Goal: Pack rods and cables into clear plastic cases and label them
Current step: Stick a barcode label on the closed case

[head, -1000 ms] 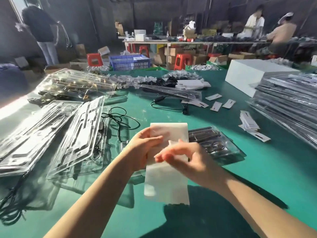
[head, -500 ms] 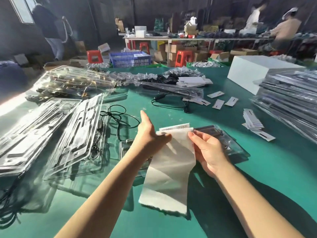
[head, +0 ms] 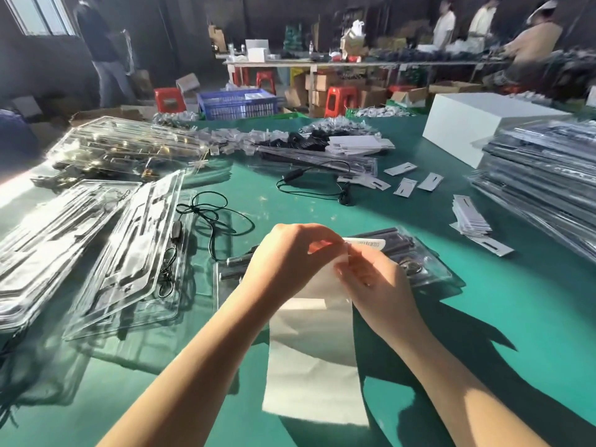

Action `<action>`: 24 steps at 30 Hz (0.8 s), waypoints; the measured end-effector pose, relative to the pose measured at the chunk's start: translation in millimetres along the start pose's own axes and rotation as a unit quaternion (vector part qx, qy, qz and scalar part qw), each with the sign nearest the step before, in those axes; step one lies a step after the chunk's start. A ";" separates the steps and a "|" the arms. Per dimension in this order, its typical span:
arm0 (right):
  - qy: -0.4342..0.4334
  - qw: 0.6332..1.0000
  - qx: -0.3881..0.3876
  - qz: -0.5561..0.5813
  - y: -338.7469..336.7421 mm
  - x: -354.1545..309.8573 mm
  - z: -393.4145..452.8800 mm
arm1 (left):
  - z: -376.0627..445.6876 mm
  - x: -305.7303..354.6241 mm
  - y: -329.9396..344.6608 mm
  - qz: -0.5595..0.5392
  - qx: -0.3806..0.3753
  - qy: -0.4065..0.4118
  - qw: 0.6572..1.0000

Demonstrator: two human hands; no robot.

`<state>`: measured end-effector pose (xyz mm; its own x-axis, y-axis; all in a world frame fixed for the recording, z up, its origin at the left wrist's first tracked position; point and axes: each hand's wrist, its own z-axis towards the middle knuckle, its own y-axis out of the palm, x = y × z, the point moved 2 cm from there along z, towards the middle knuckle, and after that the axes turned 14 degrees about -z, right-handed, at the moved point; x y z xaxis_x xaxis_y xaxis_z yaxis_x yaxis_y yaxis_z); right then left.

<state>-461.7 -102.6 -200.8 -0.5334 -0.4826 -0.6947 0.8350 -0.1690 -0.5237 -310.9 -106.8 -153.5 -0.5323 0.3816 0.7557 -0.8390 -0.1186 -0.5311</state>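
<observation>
A long white strip of label backing paper (head: pixel 314 359) hangs from both my hands above the green table (head: pixel 483 333). My left hand (head: pixel 287 262) pinches the strip's top edge. My right hand (head: pixel 374 279) pinches the strip beside it, where a small white barcode label (head: pixel 367 244) sticks up. Behind my hands lies a shut clear plastic case (head: pixel 422 266) holding black rods and a coiled cable. A loose black cable (head: pixel 213 214) lies to its left.
Open clear cases (head: pixel 122 253) lie spread at the left, with a further pile (head: pixel 129 146) behind them. A tall stack of packed cases (head: pixel 541 185) stands at the right beside a white box (head: pixel 483 124). Small hang tags (head: pixel 471 217) and another cable (head: pixel 309 188) lie mid-table. People stand at far tables.
My hands have drawn together again at the top of the strip. The barcode label now stands up between my fingers, and the strip hangs lower over the table.
</observation>
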 end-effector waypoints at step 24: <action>-0.108 0.986 0.037 -0.123 -0.9 -10.8 -3.3 | 6.2 -13.6 -23.3 -0.095 -0.037 -0.174 0.979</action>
<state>-457.2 -94.4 -194.5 -0.6863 -0.5901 -0.4252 0.6956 -0.3618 -0.6207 -284.8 -114.9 -149.0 -0.3851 0.0532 0.9213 -0.9227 -0.0036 -0.3855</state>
